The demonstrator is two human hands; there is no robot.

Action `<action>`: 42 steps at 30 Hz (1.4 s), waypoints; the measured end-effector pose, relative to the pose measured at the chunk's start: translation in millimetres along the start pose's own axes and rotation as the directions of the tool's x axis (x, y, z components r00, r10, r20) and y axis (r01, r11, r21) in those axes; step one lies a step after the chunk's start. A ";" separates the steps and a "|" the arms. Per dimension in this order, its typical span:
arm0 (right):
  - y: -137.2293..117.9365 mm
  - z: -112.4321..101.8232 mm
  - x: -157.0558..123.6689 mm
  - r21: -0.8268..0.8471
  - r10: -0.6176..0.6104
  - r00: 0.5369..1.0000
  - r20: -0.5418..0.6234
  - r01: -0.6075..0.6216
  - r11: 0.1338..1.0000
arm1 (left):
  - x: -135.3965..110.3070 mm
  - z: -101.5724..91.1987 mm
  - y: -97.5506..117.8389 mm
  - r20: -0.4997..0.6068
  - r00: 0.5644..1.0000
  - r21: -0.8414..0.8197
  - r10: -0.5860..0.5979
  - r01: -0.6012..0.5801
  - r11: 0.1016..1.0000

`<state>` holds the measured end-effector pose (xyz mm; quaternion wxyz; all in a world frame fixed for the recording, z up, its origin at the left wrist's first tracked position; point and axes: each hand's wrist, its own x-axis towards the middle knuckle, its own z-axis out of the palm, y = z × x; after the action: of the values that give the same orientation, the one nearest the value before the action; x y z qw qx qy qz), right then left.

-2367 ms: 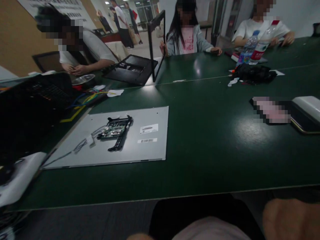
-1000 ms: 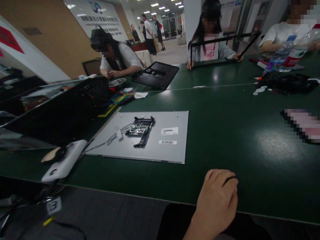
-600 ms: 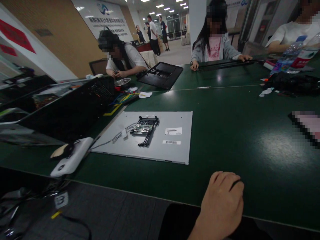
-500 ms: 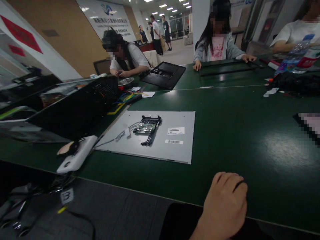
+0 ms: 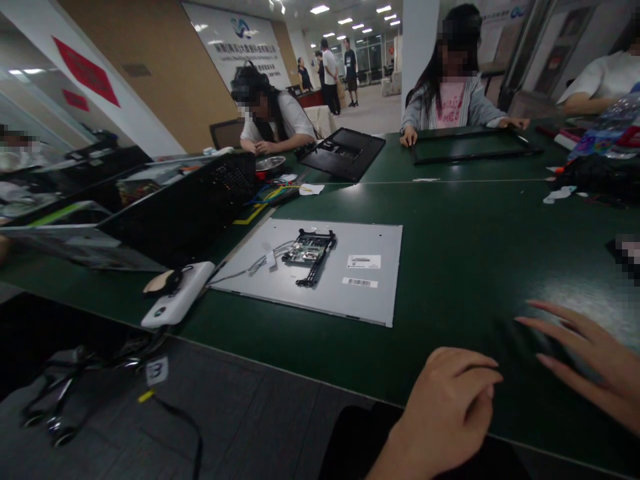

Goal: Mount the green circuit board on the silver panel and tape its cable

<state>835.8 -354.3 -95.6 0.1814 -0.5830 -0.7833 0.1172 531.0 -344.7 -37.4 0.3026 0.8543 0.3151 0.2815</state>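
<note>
My left hand (image 5: 443, 403) is near the front edge of the green table, its fingers curled inward. Whatever lies inside the curl, if anything, is hidden from view. To its right, my right hand (image 5: 587, 353) reaches in from the side with fingers stretched out and apart, slightly blurred, over the tabletop. Left of both hands, a flat grey-white panel (image 5: 370, 300) with two labels lies on the table. On it rests a black bracket with a green circuit board (image 5: 307, 253), grey cables (image 5: 260, 259) trailing to the left. Neither hand touches the panel.
A white power strip (image 5: 187, 293) lies left of the panel, beside a large black casing (image 5: 185, 213). Farther back are a black laptop-like shell (image 5: 345, 157) and a black frame (image 5: 450, 158) under a person's hands. A pixelated dark device (image 5: 623, 260) sits at right.
My right hand has come into view from the right, fingers spread. My left hand's fingers have shifted, and the dark bit by its thumb no longer shows. The view has swung slightly left.
</note>
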 end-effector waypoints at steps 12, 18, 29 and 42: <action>-135.7 25.4 171.4 0.212 -0.407 0.899 0.164 0.370 0.904 | -29.6 -107.4 -101.0 -0.587 0.768 0.514 -0.258 0.599 0.614; -179.7 62.5 207.2 0.096 -0.466 0.854 0.230 0.457 0.884 | -41.7 -102.3 -115.8 -0.540 0.764 0.618 -0.353 0.645 0.450; -185.1 71.0 203.8 0.072 -0.452 0.874 0.179 0.446 0.892 | -12.7 -166.8 -151.8 -0.372 0.836 0.739 -0.404 0.530 0.417; -184.0 70.3 206.1 0.093 -0.466 0.868 0.173 0.456 0.885 | 32.2 -220.1 -242.7 -0.317 0.847 0.707 -0.426 0.510 0.490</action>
<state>593.6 -209.3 -56.2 0.1426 -0.3607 -0.9103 0.1448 314.5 -97.1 -51.8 -0.0422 0.7654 0.6385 0.0686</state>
